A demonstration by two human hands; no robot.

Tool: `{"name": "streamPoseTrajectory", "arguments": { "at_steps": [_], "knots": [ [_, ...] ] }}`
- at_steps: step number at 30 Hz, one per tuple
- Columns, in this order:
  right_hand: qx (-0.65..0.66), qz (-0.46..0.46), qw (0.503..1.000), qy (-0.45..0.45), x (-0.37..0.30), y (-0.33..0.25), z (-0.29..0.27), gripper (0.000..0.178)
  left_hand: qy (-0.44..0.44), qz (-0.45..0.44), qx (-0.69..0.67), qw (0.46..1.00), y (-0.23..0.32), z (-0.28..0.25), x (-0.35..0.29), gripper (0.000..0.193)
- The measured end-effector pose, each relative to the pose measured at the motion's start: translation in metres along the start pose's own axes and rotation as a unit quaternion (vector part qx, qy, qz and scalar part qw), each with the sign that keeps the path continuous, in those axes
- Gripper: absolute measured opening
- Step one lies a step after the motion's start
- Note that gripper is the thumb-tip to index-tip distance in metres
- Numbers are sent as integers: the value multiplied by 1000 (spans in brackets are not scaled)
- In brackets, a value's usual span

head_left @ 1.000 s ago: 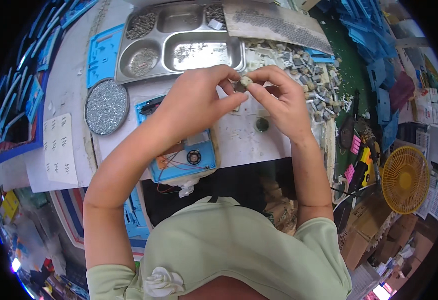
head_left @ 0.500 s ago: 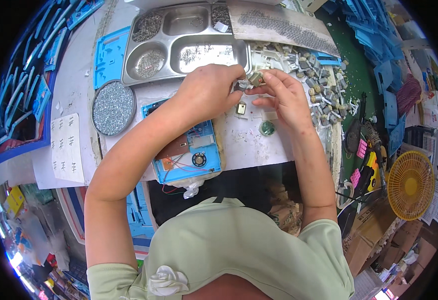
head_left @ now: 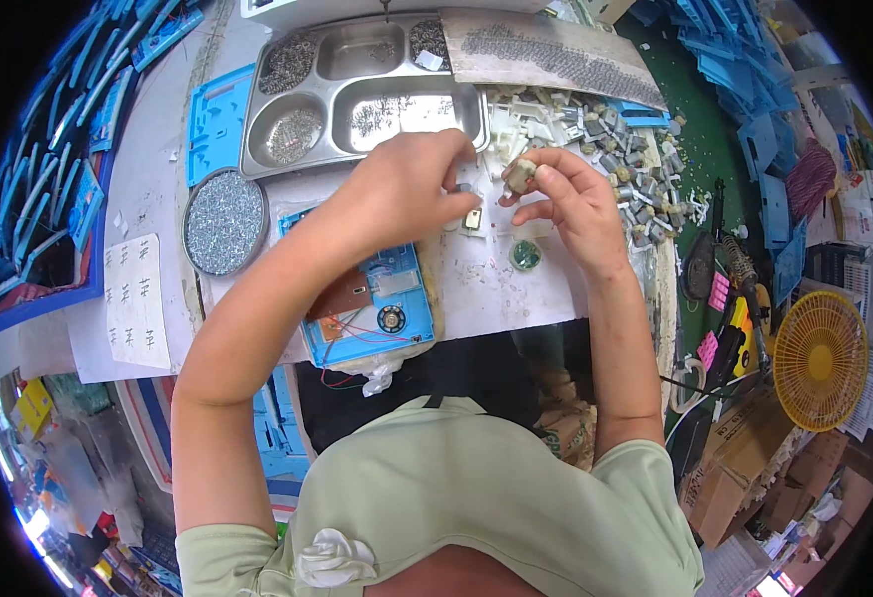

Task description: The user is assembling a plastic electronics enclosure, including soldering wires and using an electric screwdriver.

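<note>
Between the thumb and fingers of my right hand (head_left: pixel 578 204) is a small metal-cased motor (head_left: pixel 521 176), held above the table. My left hand (head_left: pixel 419 184) is closed just left of it; a bit of something grey shows at its fingertips, too small to name. A small part with a metallic face (head_left: pixel 472 219) lies on the white table below the hands. Near my right hand sits a small round green-filled dish (head_left: pixel 526 255). Under my left forearm lies an open blue plastic casing (head_left: pixel 412 320) with a round black speaker (head_left: pixel 392 318) and red wires.
A compartmented steel tray (head_left: pixel 335 109) with small metal parts stands at the back, beside a round tin of screws (head_left: pixel 225 221). A board (head_left: pixel 546 50) overlaps the heap of small motors (head_left: pixel 646 159) at right. Blue casings (head_left: pixel 219 114) and a yellow fan (head_left: pixel 821 360) are around.
My hands have moved apart. The motor, formerly between both hands, is now in my right hand alone, turned. The view has shifted slightly.
</note>
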State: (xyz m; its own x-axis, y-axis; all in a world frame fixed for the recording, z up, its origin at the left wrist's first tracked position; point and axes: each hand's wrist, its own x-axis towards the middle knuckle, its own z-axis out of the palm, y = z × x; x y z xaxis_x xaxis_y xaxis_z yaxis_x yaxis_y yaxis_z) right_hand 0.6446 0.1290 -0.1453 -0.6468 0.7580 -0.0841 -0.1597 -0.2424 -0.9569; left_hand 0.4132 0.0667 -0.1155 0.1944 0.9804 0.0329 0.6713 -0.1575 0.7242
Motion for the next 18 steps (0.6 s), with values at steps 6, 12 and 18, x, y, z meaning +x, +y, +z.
{"name": "streamPoseTrajectory", "arguments": {
  "at_steps": [6, 12, 18],
  "knots": [
    [-101, -25, 995, 12, -9, -8, 18, 26, 38, 19, 16, 999, 25, 3, -11, 20],
    [-169, -24, 985, -12, -32, -27, 20, 43, -67, -42, -203, 976, 31, -4, -18, 15],
    [-123, -44, 991, 24, -61, -31, 6, 49, 0, 64, -41, 997, -3, -18, 53, 25]
  ]
}}
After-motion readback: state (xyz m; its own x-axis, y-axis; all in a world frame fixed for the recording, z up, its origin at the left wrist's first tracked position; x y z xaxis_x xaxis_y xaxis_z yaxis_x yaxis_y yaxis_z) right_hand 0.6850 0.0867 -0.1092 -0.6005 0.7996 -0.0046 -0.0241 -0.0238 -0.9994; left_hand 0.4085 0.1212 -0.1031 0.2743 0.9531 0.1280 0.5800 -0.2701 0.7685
